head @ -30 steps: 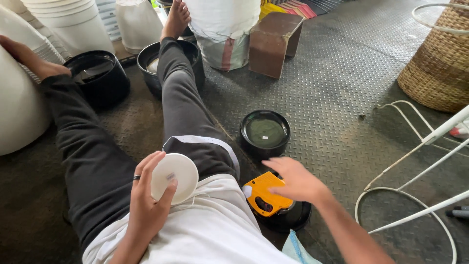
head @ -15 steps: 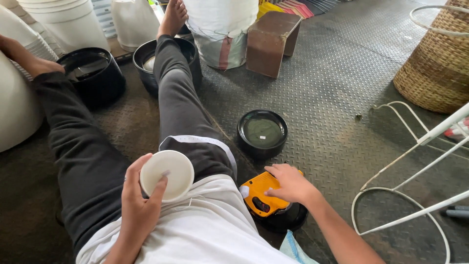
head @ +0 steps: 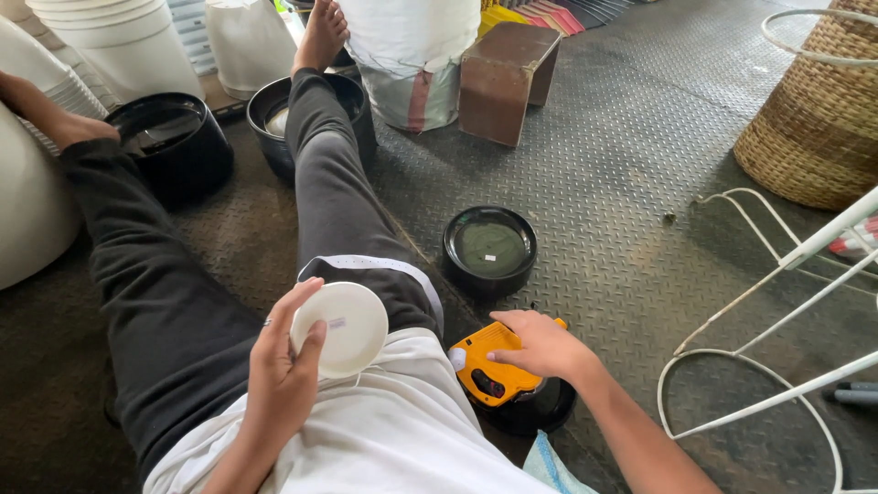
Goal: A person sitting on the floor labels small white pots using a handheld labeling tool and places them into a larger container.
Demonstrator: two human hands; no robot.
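Left hand (head: 283, 366) sits lower left of centre, forearm coming up from the bottom edge, wrist bent back, fingers & thumb curled round the rim of a small white lid (head: 340, 328) held face-up over my lap; it's got a small sticker near the middle. Right hand (head: 540, 346) is lower centre-right, arm running in diag. from bottom right, palm down, fingers wrapped over the top of an orange label gun (head: 485, 370), which rests on a black lid (head: 540, 410) on the tread-plate floor (head: 622, 210). Just above that, centre frame, a round black container (head: 490, 249) w/ a tiny white label on top. My legs stretch toward upper left, between black tubs (head: 174, 146). Wicker basket (head: 814, 119) upper right.
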